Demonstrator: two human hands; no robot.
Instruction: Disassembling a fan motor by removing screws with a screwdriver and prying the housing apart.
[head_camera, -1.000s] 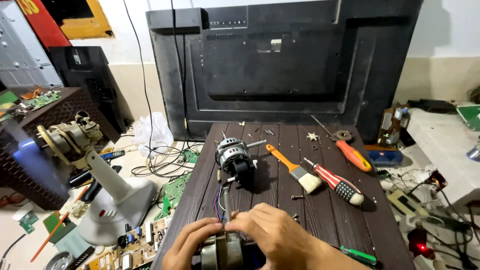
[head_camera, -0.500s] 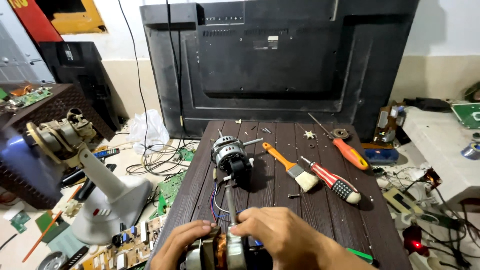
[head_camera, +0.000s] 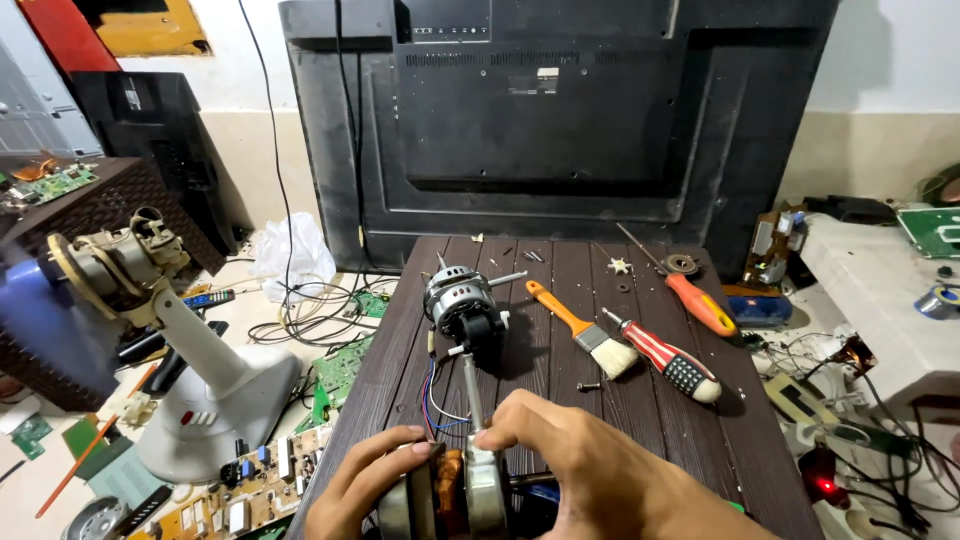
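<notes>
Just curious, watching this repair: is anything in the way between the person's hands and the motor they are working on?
Nothing visible is. Both hands already touch the round metal motor with copper windings at the near edge of the dark wooden table: the left hand cups its side, the right hand pinches by its shaft.

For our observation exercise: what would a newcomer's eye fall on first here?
Probably both hands, left hand and right hand, clasping a fan motor at the near edge of the dark slatted table. Behind it lie a second motor, a paintbrush and two screwdrivers. A big black panel leans upright behind.
</notes>
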